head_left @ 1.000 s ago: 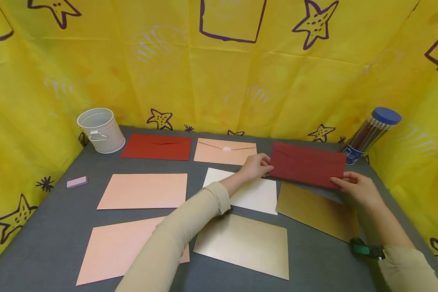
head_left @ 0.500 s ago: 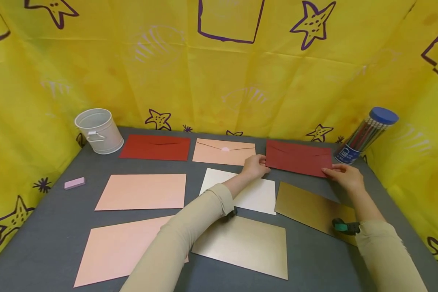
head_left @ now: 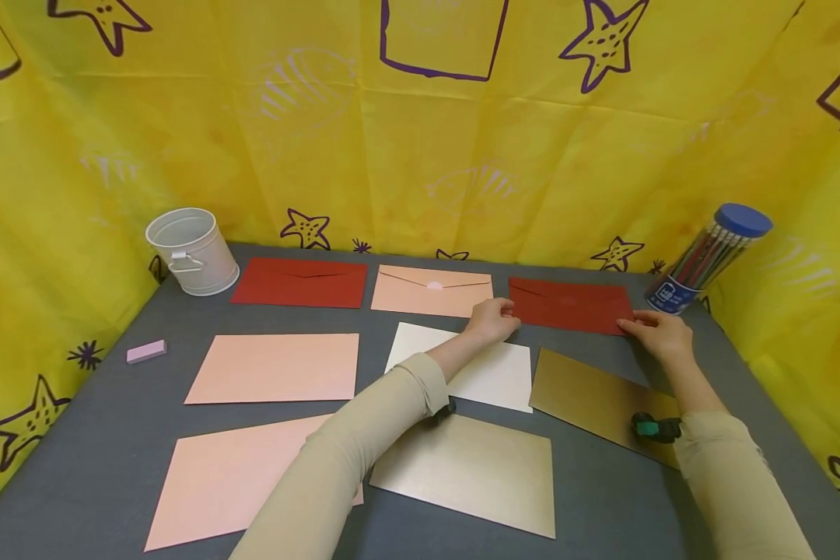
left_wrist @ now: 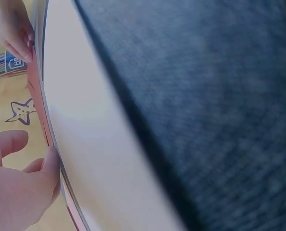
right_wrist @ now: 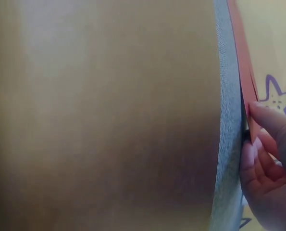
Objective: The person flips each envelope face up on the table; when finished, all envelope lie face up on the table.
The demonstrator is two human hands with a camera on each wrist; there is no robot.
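Note:
At the back right of the table lies a red envelope (head_left: 568,303), its flap side up. My right hand (head_left: 661,336) pinches its near right corner; the right wrist view shows the thumb (right_wrist: 267,115) on top and fingers beneath. By the envelope's left end is my left hand (head_left: 491,322), over the far edge of a white envelope (head_left: 493,373). In the left wrist view its thumb and fingers (left_wrist: 50,163) are spread apart, with nothing gripped between them. A gold envelope (head_left: 595,397) lies under my right forearm.
Another red envelope (head_left: 301,282) and a peach one (head_left: 420,299) complete the back row. Peach envelopes (head_left: 273,369) lie at left, a pale gold one (head_left: 472,474) in front. A white bucket (head_left: 196,257), an eraser (head_left: 146,351) and a pencil tub (head_left: 700,260) stand around them.
The red envelope was held raised between both hands; it has come down and left onto the table. My right hand moved left with it, and the left hand's thumb has parted from it.

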